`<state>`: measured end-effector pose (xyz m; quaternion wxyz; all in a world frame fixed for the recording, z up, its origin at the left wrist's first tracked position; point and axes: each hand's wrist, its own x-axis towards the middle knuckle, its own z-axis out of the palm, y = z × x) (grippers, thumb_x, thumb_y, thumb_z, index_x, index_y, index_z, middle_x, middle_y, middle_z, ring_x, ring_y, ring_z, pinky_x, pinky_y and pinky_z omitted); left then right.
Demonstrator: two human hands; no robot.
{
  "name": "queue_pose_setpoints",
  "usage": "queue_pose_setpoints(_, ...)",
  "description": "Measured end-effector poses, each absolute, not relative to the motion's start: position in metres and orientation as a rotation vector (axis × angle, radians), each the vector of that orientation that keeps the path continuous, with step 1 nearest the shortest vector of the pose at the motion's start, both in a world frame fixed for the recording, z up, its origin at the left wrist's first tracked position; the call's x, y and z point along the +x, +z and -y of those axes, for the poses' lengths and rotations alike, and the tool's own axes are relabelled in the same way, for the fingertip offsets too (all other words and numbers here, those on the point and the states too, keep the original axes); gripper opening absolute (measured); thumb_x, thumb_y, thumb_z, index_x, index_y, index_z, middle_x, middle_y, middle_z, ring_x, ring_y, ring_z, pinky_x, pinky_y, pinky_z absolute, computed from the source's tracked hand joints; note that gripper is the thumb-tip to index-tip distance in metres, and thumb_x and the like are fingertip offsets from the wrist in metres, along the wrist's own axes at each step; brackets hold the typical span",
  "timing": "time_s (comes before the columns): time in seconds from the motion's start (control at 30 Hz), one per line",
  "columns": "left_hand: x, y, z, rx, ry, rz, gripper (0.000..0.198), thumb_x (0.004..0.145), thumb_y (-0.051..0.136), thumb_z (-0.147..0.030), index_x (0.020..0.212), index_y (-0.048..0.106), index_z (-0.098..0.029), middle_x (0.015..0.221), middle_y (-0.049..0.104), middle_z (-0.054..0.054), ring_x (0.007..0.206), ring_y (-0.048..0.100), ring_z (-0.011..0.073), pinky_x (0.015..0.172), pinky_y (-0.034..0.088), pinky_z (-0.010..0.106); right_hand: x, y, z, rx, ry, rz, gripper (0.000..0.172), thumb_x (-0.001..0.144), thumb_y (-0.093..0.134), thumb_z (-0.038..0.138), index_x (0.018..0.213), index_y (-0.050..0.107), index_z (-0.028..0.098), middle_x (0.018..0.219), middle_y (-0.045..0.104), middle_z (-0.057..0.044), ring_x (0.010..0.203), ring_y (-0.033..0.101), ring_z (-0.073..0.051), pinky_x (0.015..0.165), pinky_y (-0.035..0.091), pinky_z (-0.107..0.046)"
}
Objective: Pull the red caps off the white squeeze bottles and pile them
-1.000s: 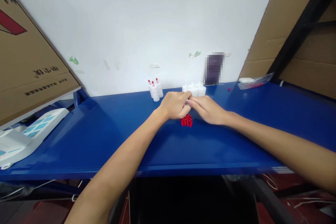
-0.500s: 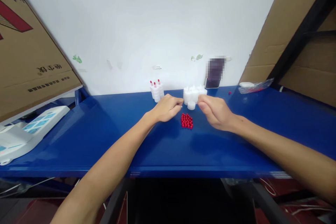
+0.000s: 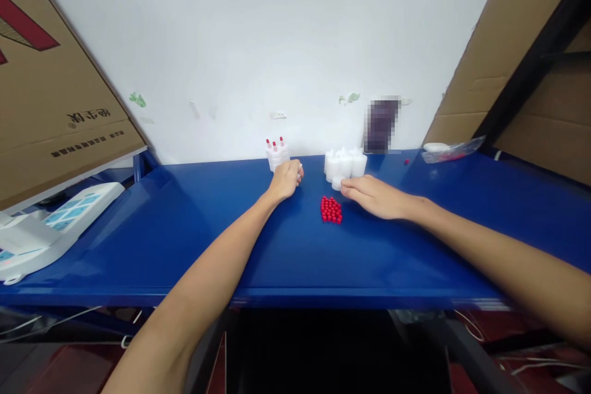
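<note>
My left hand [image 3: 287, 178] is curled closed just in front of the white bottles with red caps [image 3: 278, 157] by the wall. A bit of something white shows at its fingertips, but the rest is hidden. My right hand [image 3: 376, 196] has its fingers together, thumb and fingertips at a white bottle [image 3: 337, 183] that seems to lie on its side. Right behind that one stands a tight cluster of white bottles [image 3: 345, 164] without red caps. Small red caps [image 3: 331, 210] sit grouped on the blue table [image 3: 295, 252], between my forearms.
A blurred dark phone-like object [image 3: 379, 126] leans against the wall. One loose red cap [image 3: 407, 162] and a clear plastic bag [image 3: 455, 151] lie at the back right. A white power strip [image 3: 69, 221] is at the left. Cardboard [image 3: 60, 86] flanks the table.
My left hand has moved left and back, towards the red-capped bottles. My right hand has come down and left to the lying white bottle, its fist loosening into flatter fingers.
</note>
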<state>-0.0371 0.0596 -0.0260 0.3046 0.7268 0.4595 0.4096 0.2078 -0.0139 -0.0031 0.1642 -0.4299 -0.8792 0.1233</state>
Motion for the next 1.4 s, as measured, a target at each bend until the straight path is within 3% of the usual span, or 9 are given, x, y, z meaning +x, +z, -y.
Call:
queue_pose_setpoints(0.2, -0.038, -0.031, -0.067, 2.022, 1.091, -1.358, 0.022, 0.092, 0.040, -0.030, 0.080, 0.056, -0.019, 0.066, 0.061, 0.000, 0.057, 0.056, 0.0137, 0.062, 0.043, 0.026, 0.207, -0.004, 0.012, -1.259, 0.351, 2.604, 0.019, 0.096, 0.043, 0.028, 0.079, 0.037, 0.023, 0.072, 0.053, 0.000, 0.066, 0.048, -0.018, 0.062, 0.030, -0.031)
queue_pose_setpoints(0.47, -0.035, -0.030, -0.065, 2.230, 1.055, -1.410, 0.031, 0.092, 0.042, -0.032, 0.066, 0.054, -0.020, 0.064, 0.063, 0.002, 0.065, 0.058, 0.0172, 0.066, 0.042, 0.029, 0.206, -0.002, 0.014, -1.294, 0.338, 2.667, 0.013, 0.095, 0.047, 0.030, 0.085, 0.044, 0.023, 0.070, 0.056, 0.000, 0.065, 0.048, -0.017, 0.061, 0.027, -0.030)
queue_pose_setpoints(0.87, -0.041, -0.031, -0.064, 2.567, 0.969, -1.269, 0.030, 0.096, 0.040, -0.029, 0.071, 0.054, -0.020, 0.064, 0.058, 0.000, 0.061, 0.051, 0.0154, 0.064, 0.034, 0.029, 0.206, -0.005, 0.015, -1.272, 0.262, 2.670, 0.011, 0.096, 0.046, 0.030, 0.090, 0.051, 0.022, 0.070, 0.059, 0.000, 0.063, 0.050, -0.016, 0.060, 0.027, -0.029)
queue_pose_setpoints(1.17, -0.039, -0.027, -0.063, 2.617, 0.822, -1.093, 0.036, 0.102, 0.035, -0.033, 0.084, 0.063, -0.019, 0.076, 0.068, 0.001, 0.070, 0.061, 0.0167, 0.071, 0.042, 0.029, 0.205, -0.007, 0.015, -1.179, 0.303, 2.665, 0.006, 0.090, 0.048, 0.020, 0.089, 0.053, 0.021, 0.067, 0.060, 0.001, 0.061, 0.051, -0.015, 0.061, 0.029, -0.029)
queue_pose_setpoints(1.4, -0.035, -0.024, -0.056, 2.591, 0.843, -1.090, 0.033, 0.099, 0.037, -0.029, 0.078, 0.060, -0.019, 0.067, 0.063, 0.000, 0.064, 0.057, 0.0158, 0.067, 0.041, 0.028, 0.206, -0.009, 0.012, -1.177, 0.337, 2.613, 0.009, 0.089, 0.049, 0.017, 0.089, 0.057, 0.021, 0.069, 0.063, 0.001, 0.062, 0.053, -0.014, 0.062, 0.030, -0.028)
